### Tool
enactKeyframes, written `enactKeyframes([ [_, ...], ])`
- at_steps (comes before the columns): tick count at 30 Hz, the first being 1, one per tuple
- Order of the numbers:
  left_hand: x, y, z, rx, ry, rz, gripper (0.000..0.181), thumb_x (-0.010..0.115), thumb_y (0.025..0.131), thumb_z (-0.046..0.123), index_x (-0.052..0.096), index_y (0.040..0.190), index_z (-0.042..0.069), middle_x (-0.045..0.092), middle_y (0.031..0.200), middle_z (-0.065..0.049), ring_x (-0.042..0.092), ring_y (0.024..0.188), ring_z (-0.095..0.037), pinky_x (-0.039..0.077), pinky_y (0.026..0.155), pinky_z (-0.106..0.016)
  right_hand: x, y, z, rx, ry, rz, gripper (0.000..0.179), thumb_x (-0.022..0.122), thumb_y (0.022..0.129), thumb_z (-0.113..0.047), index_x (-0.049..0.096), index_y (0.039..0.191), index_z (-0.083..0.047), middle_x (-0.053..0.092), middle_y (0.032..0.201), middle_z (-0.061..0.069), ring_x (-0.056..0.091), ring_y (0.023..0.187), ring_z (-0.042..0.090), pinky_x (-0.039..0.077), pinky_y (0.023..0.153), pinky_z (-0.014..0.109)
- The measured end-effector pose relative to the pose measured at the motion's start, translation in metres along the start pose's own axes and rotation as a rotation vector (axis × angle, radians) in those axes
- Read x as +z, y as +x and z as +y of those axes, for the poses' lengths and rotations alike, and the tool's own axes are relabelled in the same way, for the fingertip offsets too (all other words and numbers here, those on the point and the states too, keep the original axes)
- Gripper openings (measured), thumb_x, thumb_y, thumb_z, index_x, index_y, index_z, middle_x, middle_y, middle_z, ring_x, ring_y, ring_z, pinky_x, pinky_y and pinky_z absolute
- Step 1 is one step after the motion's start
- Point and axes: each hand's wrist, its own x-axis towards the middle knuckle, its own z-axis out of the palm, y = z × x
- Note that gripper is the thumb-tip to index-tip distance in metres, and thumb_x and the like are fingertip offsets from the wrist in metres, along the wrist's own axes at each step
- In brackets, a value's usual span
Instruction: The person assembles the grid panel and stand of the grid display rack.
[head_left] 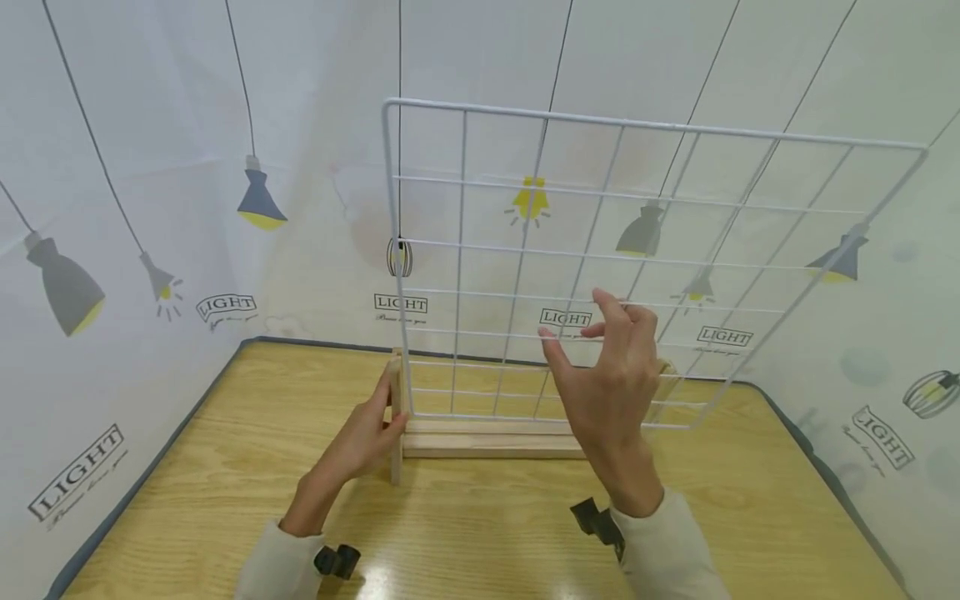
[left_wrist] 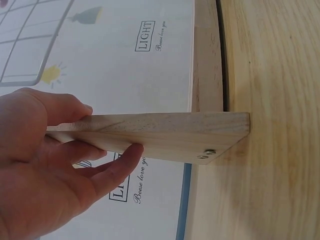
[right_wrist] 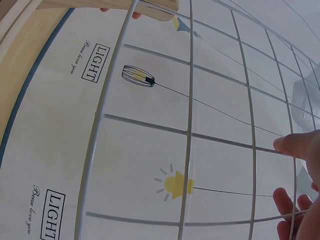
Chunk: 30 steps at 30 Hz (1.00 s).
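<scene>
In the head view, a shiny yellow-brown wooden table (head_left: pixel 472 533) sits in a corner with pale walls (head_left: pixel 330 50) on three sides. Lamps and the word LIGHT are printed on the walls, and a dark blue edge (head_left: pixel 161 454) runs along the bottom. The right hand (head_left: pixel 609 387) hides part of the wooden stand (head_left: pixel 495 446), and both sleeves (head_left: pixel 281 562) are cut off. The wire grid (head_left: pixel 586 253) is white and thin, with lots of boxes and round corners. It leans up above the stand, and I can't tell if its bottom edge touches the wood.

In the left wrist view, the table and walls look sideways. Only a corner of the grid shows, cut off at the top left. The left hand (left_wrist: pixel 57 160) grips the stand's flat, pale side board, thumb on one side, fingers on the other. Two small screws (left_wrist: pixel 210 151) show near its end.

In the right wrist view, the wall is behind the grid. The right hand is partly cut off, but its thumb and fingers pinch the grid's wires
</scene>
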Motion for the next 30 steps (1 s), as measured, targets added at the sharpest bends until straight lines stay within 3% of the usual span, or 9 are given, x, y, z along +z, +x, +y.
enactKeyframes([
  [8, -0.001, 0.002, 0.001, -0.026, 0.013, -0.001, 0.068, 0.05, 0.098, 0.002, 0.014, 0.156, 0.009, 0.058, 0.126, -0.03, 0.065, 0.077, -0.023, 0.056, 0.063, -0.033, 0.002, 0.011, -0.002, 0.005, 0.008, 0.008, 0.061, 0.088, 0.072, -0.018, 0.058, 0.122, -0.001, 0.056, 0.097, 0.025, 0.065, 0.074, 0.029, 0.046, 0.056, 0.044],
  [19, 0.001, 0.002, 0.001, -0.044, 0.003, 0.012, 0.074, 0.05, 0.097, 0.002, 0.008, 0.158, 0.006, 0.056, 0.129, -0.031, 0.062, 0.072, -0.019, 0.056, 0.064, -0.033, 0.006, 0.019, -0.003, 0.019, 0.002, 0.007, 0.06, 0.087, 0.075, -0.022, 0.057, 0.123, -0.003, 0.057, 0.101, 0.025, 0.066, 0.076, 0.028, 0.045, 0.052, 0.043],
  [25, 0.004, 0.003, -0.002, -0.043, -0.011, 0.033, 0.075, 0.05, 0.096, 0.0, 0.01, 0.159, 0.007, 0.058, 0.127, -0.032, 0.063, 0.073, -0.02, 0.055, 0.062, -0.031, 0.008, 0.022, -0.004, 0.018, 0.021, -0.001, 0.06, 0.087, 0.075, -0.02, 0.057, 0.123, -0.001, 0.055, 0.101, 0.025, 0.064, 0.075, 0.029, 0.05, 0.064, 0.047],
  [30, 0.007, 0.004, -0.001, -0.048, -0.005, 0.042, 0.075, 0.05, 0.096, 0.002, 0.011, 0.159, 0.009, 0.06, 0.124, -0.029, 0.064, 0.077, -0.022, 0.056, 0.063, -0.032, 0.01, 0.025, -0.004, 0.023, 0.018, 0.004, 0.06, 0.087, 0.075, -0.019, 0.057, 0.123, -0.002, 0.055, 0.101, 0.025, 0.064, 0.076, 0.03, 0.051, 0.066, 0.048],
])
